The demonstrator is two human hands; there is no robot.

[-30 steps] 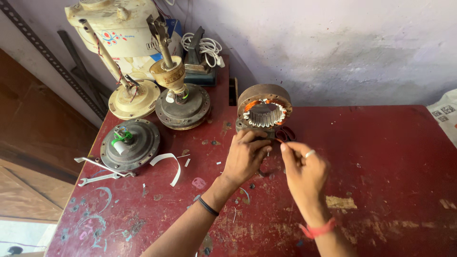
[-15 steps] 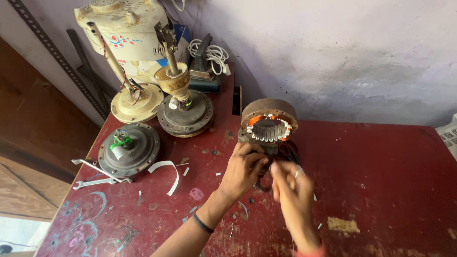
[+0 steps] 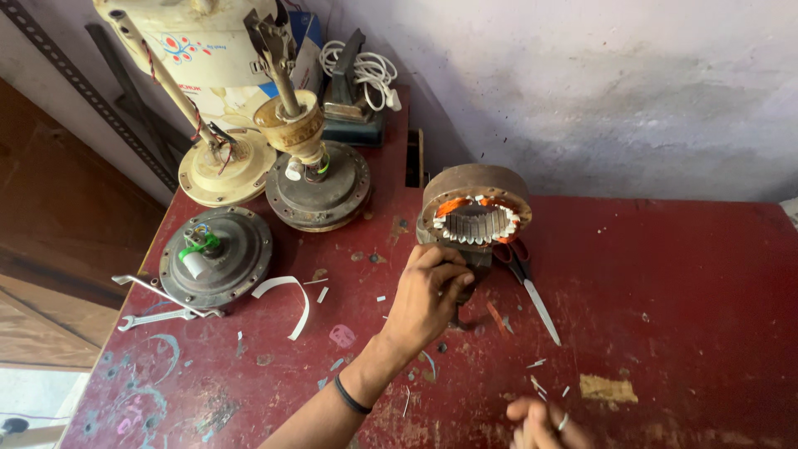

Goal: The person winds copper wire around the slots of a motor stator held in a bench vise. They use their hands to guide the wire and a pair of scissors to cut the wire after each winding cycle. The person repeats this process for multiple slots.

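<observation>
Stator: round rusty-brown metal motor stator with orange windings [image 3: 475, 213], upright on the worn red counter [image 3: 682, 283].
Left hand [image 3: 428, 295]: just below the stator, fingers curled, gripping its lower edge.
Right hand [image 3: 540, 424]: well below the stator, loosely curled; whether it holds anything cannot be told.
Scissors [image 3: 524, 278]: just right of the stator's base, blade pointing away from it.

Stator [image 3: 474, 218]: rusty, matt metal ring outside, pale paper slot liners and orange windings inside, grey laminated steel teeth. Table [image 3: 682, 274]: red painted top, worn, scratched, chipped, dull. Scissors [image 3: 525, 283]: bright smooth steel blades, red plastic handles. Dark motor housing [image 3: 218, 256]: cast metal, grimy, matt. Second housing [image 3: 320, 189]: dark, dusty metal. Cream canopy [image 3: 223, 170]: painted metal, faint sheen. Wrenches [image 3: 158, 306]: bare steel, slightly shiny. White strip [image 3: 291, 301]: paper-like, smooth. Wall [image 3: 632, 91]: rough plaster, matt, stained. Left hand [image 3: 426, 298] wore black band, rubbery-looking.
</observation>
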